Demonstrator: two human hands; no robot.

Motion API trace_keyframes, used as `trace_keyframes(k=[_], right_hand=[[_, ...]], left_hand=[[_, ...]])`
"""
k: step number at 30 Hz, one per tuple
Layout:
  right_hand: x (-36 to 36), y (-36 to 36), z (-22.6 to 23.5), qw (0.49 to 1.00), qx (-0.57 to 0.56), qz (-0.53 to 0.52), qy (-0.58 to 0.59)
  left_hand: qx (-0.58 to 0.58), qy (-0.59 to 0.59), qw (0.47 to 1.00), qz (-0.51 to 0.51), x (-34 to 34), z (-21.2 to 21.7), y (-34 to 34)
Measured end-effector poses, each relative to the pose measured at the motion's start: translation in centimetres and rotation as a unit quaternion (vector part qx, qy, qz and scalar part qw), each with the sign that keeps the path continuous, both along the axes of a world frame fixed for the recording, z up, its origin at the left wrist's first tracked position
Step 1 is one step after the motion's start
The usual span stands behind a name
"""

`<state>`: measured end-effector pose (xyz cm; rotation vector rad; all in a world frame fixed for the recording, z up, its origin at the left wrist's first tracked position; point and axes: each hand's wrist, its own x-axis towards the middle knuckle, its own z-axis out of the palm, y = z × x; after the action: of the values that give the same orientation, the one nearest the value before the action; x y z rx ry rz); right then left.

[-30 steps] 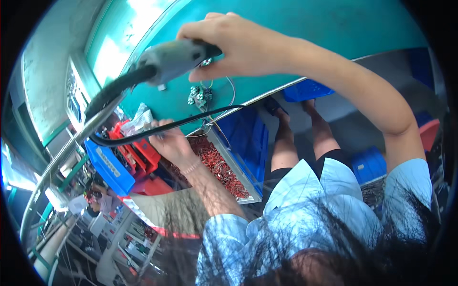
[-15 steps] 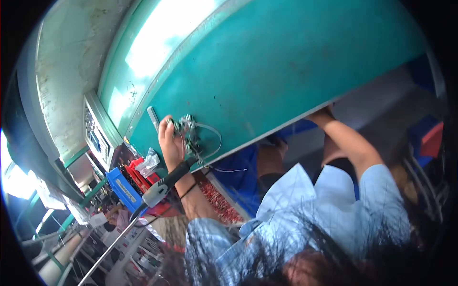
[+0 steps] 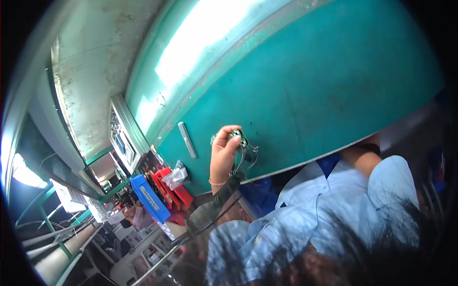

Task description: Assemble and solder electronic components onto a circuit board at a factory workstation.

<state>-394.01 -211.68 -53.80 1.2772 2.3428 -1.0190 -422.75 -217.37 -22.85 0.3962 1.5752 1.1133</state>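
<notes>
A small circuit board with wires (image 3: 241,143) is pinched between the fingertips of the left hand (image 3: 223,155), held up over the teal bench (image 3: 334,86) not far from its near edge, so that grip is closed on the board. The right hand can't really be made out; only the arm (image 3: 365,157) is seen going under the near edge of the bench, so whether it's open or closed can't be told. A grey power tool (image 3: 210,212) with its cable is seen hanging just below the left wrist, apparently touched by nothing. A short grey bar (image 3: 187,139) is laid on the bench toward its left end, well apart from the board. Red bins (image 3: 174,188) and a blue bin (image 3: 150,198) are stacked past the left end of the bench. The board looks light and stiff but fragile, probably best taken by its edges, not by the thin loose wires, which would likely be bent or pulled off if tugged.
</notes>
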Motion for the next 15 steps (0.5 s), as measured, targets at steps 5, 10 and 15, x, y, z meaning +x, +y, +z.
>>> trace_keyframes(k=[5, 10, 15], right_hand=[[0.8, -2.6, -3.3, 1.0, 0.001, 0.024, -0.02], [1.1, -4.3, -6.9, 0.998, 0.01, 0.062, -0.032], [2.8, -5.4, -4.8, 0.988, 0.005, 0.145, -0.042]], left_hand=[[-0.005, 0.027, 0.996, -0.088, -0.3, -1.8, 0.2], [0.065, 0.1, 0.987, -0.107, -0.7, -1.5, -0.9], [0.066, 0.274, 0.903, -0.324, 0.8, -1.9, -2.4]])
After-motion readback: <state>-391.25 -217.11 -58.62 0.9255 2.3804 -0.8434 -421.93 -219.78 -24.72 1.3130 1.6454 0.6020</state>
